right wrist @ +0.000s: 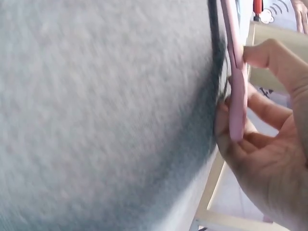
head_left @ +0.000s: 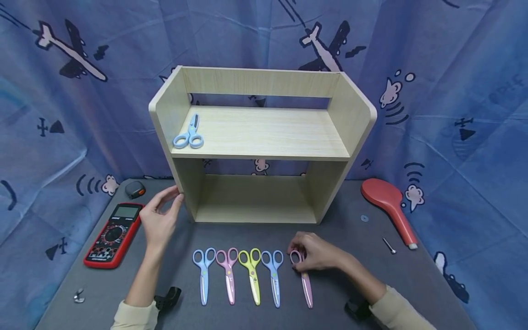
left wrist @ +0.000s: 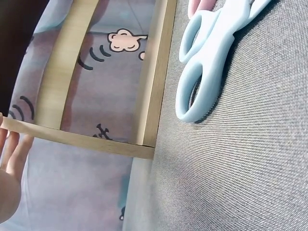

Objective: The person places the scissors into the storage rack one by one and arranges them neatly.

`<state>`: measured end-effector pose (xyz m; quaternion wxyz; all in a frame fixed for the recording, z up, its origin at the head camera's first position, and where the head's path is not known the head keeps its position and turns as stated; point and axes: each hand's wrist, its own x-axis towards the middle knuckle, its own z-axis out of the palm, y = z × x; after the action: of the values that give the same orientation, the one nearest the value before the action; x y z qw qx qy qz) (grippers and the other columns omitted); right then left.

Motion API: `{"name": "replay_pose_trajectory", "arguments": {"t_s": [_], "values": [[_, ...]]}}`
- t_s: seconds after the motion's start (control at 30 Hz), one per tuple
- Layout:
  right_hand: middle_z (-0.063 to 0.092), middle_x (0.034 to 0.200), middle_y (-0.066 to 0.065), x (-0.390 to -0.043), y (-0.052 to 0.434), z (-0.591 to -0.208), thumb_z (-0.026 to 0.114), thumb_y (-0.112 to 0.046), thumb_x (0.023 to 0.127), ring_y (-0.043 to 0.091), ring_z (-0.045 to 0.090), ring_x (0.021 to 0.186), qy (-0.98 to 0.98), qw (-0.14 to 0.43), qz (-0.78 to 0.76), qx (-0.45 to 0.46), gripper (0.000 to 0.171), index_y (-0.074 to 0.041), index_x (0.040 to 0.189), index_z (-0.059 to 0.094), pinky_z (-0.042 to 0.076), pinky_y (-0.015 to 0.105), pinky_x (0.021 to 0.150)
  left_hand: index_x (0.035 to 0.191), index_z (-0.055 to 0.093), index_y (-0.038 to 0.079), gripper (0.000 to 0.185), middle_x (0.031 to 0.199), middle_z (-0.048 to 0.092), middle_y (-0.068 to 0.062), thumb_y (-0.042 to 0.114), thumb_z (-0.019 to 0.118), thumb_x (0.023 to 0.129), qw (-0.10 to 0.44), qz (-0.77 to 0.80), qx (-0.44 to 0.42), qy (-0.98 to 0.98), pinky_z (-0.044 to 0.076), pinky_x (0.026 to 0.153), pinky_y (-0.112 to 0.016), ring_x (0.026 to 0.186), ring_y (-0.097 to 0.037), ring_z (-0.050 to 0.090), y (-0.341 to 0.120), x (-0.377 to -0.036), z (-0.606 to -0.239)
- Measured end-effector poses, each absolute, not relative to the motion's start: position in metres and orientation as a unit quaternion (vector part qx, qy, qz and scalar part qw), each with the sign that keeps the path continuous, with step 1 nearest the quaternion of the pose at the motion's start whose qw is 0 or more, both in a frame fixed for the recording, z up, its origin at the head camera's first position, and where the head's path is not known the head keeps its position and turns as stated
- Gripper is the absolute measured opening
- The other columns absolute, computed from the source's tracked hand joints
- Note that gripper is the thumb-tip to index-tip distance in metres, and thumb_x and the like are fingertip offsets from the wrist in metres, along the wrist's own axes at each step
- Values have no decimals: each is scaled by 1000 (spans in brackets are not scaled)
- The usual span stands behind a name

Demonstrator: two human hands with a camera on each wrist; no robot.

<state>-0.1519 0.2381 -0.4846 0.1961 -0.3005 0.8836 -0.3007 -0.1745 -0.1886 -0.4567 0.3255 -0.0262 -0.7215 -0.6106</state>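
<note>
My right hand (head_left: 317, 251) pinches a pair of pink scissors (head_left: 306, 288) by the handle loops. The blades point toward me, and the right wrist view shows the thumb and fingers on either side of the pink handle (right wrist: 238, 108). To the left, a row of blue (head_left: 204, 279), pink (head_left: 230, 279), yellow (head_left: 253, 279) and blue scissors (head_left: 275, 279) lies handles away from me. My left hand (head_left: 158, 222) touches the left side panel of a pale wooden shelf (head_left: 255, 153) with its fingertips. Light-blue scissors (head_left: 193, 133) lie on the shelf's upper board, at the left.
A red multimeter (head_left: 113, 236) and a small dark-and-orange object (head_left: 134, 189) lie left of the shelf. On the right are a red paddle-shaped object (head_left: 387, 208), a small disc (head_left: 364, 218) and a screw-like piece (head_left: 389, 246). A small metal piece (head_left: 79, 296) sits front left.
</note>
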Motion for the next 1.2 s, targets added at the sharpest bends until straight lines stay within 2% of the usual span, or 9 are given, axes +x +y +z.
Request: {"name": "replay_pose_trajectory", "arguments": {"t_s": [0.23, 0.43, 0.5, 0.63, 0.73, 0.97, 1.07, 1.2], "values": [[69, 89, -5, -160, 252, -481, 85, -15, 91, 1, 61, 75, 839, 273, -352, -313, 25, -10, 112, 74, 52, 16, 64, 127, 77, 0, 30, 121, 77, -26, -1, 78, 98, 322, -612, -24, -722, 61, 88, -11, 104, 5, 74, -188, -174, -457], [69, 90, -5, -164, 263, -469, 79, -14, 98, 2, 63, 63, 801, 340, -382, -312, 21, -6, 117, 75, 59, 20, 52, 127, 77, 0, 29, 121, 77, -26, -1, 78, 98, 320, -616, -24, -719, 61, 88, -11, 104, 5, 74, -188, -174, -457], [72, 92, -1, -165, 267, -465, 77, -15, 100, 1, 64, 66, 787, 358, -392, -314, 20, -5, 117, 76, 59, 17, 55, 127, 77, 0, 29, 121, 77, -26, -1, 78, 97, 321, -616, -24, -719, 61, 88, -11, 104, 5, 74, -188, -175, -457], [79, 99, 20, -166, 275, -461, 75, -11, 102, 0, 67, 74, 744, 395, -434, -319, 20, 2, 117, 74, 58, 13, 62, 127, 77, 0, 29, 121, 78, -26, -1, 79, 97, 322, -616, -25, -718, 62, 88, -11, 103, 5, 74, -188, -175, -457], [80, 107, 29, -166, 280, -458, 74, -8, 102, -1, 71, 79, 717, 406, -466, -322, 19, 3, 117, 73, 61, 14, 64, 127, 77, 0, 30, 120, 77, -27, -1, 79, 97, 323, -617, -27, -717, 62, 88, -11, 103, 5, 74, -188, -175, -457], [80, 117, 29, -162, 288, -448, 71, -2, 102, 7, 81, 95, 684, 410, -512, -319, 19, 5, 120, 75, 66, 19, 72, 127, 77, 0, 29, 121, 77, -27, 0, 79, 97, 323, -615, -25, -719, 61, 87, -10, 103, 6, 74, -189, -175, -458], [79, 120, 28, -160, 288, -443, 68, -1, 103, 7, 80, 91, 678, 407, -531, -306, 22, 7, 123, 73, 66, 19, 71, 126, 77, 0, 29, 121, 77, -27, 0, 79, 97, 324, -615, -26, -719, 61, 87, -11, 103, 6, 74, -189, -176, -458], [81, 125, 19, -154, 285, -435, 63, 1, 106, 9, 81, 92, 663, 405, -564, -280, 24, 10, 127, 68, 66, 20, 73, 126, 77, -1, 29, 120, 77, -27, -1, 79, 97, 326, -614, -26, -719, 61, 87, -11, 103, 6, 74, -189, -176, -458]]}}
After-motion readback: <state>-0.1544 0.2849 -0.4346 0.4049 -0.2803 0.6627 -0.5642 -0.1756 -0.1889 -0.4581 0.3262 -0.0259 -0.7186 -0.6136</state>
